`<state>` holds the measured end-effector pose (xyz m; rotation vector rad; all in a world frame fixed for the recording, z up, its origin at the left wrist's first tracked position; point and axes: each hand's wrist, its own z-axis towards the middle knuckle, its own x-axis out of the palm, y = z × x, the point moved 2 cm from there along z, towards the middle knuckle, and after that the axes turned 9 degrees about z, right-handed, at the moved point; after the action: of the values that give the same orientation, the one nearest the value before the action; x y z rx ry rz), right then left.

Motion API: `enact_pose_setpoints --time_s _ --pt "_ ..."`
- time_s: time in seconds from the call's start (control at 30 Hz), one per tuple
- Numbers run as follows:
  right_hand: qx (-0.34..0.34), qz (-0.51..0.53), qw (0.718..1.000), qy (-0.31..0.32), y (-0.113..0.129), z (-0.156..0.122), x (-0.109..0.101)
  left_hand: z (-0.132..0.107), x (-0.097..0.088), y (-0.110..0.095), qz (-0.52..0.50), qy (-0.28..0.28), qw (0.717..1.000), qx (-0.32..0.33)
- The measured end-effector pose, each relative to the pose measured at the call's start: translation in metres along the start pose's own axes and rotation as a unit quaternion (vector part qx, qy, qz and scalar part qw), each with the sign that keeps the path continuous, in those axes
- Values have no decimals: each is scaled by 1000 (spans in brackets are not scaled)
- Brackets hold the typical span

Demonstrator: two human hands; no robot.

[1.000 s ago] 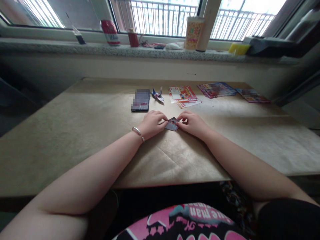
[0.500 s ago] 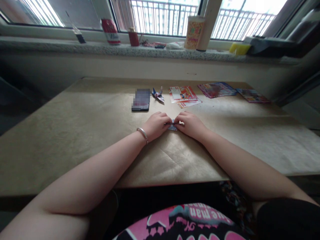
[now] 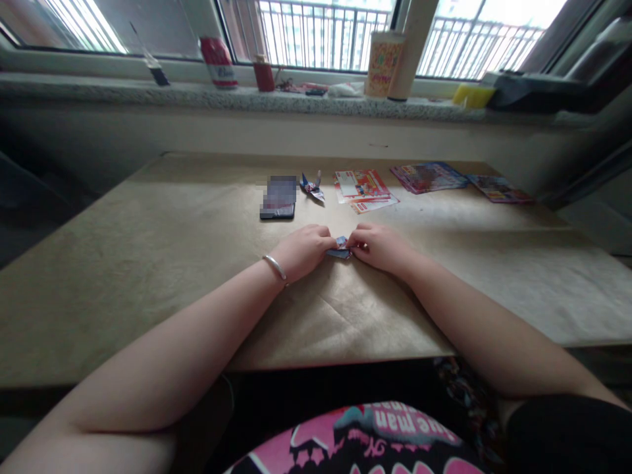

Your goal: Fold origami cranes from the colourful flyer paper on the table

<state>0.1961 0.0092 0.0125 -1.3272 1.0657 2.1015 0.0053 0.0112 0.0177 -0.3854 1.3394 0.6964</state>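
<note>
A small folded piece of printed paper (image 3: pixel 340 248), bluish with red, lies on the brown paper-covered table (image 3: pixel 172 263) between my two hands. My left hand (image 3: pixel 301 251), with a silver bracelet on the wrist, pinches its left side with curled fingers. My right hand (image 3: pixel 380 247) pinches its right side, fingers curled too. Most of the paper is hidden between the fingertips.
Behind my hands lie a dark phone (image 3: pixel 278 197), a finished folded paper figure (image 3: pixel 312 187) and printed leaflets (image 3: pixel 363 189), with more leaflets (image 3: pixel 428 176) at the far right. The windowsill (image 3: pixel 296 99) holds cups, a red can and small clutter.
The paper piece showed flat and wider a second ago; now my fingertips have closed in over it and only a small folded part shows. Both hands stayed in place.
</note>
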Motion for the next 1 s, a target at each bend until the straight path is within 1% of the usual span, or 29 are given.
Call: enact_pose_setpoints --time_s 0.13,0.33,0.47,0.6,0.77,0.9,1.0 --pt "4 -30 1000 0 -3 -2 -1 -2 -3 -1 22 8 1000 -15" --pt "5 -108 993 -40 -3 2 0 5 9 10 49 -32 997 -50" --pt "1 -98 995 -33 -3 5 0 7 14 17 25 -51 997 -46" --pt "-15 -81 997 -13 -6 4 -3 3 11 18 17 -35 999 -36" --pt "-19 -65 998 -2 -9 2 -4 -2 3 13 28 -5 999 -37" --pt "-22 -68 997 17 -7 1 -6 -3 -1 6 34 3 998 -44" --pt "-33 -82 995 36 -3 -1 -9 -4 -1 1 36 -1 998 -44"
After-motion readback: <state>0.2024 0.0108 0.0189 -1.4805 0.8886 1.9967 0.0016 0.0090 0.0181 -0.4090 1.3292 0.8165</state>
